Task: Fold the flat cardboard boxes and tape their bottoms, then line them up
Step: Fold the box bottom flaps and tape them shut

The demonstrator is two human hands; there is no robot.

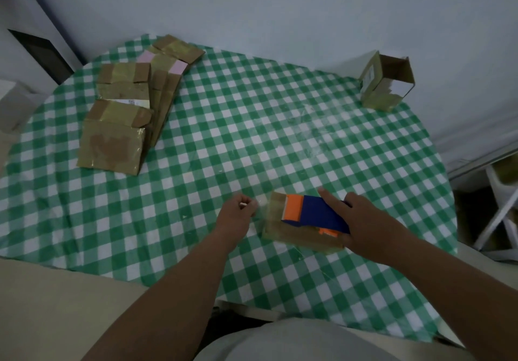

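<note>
two bare forearms reach forward from the bottom edge over a round table (pixel 280 142) covered in a green-and-white checked cloth. right hand (pixel 367 223) grips a blue and orange tape dispenser (pixel 316 215), thumb and curled fingers around its blue body, index finger stretched straight along the top edge. the dispenser rests on a small brown cardboard box (pixel 294 234) that lies on the cloth near the table's front edge; the box face looks glossy with clear tape. left hand (pixel 238 212) sits just beside the box's left end, fingers curled in with the tips pinched together; a faint clear strip of tape (pixel 262 202) seems to run from those fingertips toward the dispenser, though it is too transparent to be sure the hand holds it.

far left on the table lies a pile of flat cardboard boxes (pixel 123 111), overlapping one another, most carrying patches of shiny tape, two showing pink faces. at the far right edge one folded box (pixel 386 83) stands apart on the cloth, tipped so its open end faces right and shows a white inner flap.

a white chair frame (pixel 501 215) shows beyond the table's right side.
</note>
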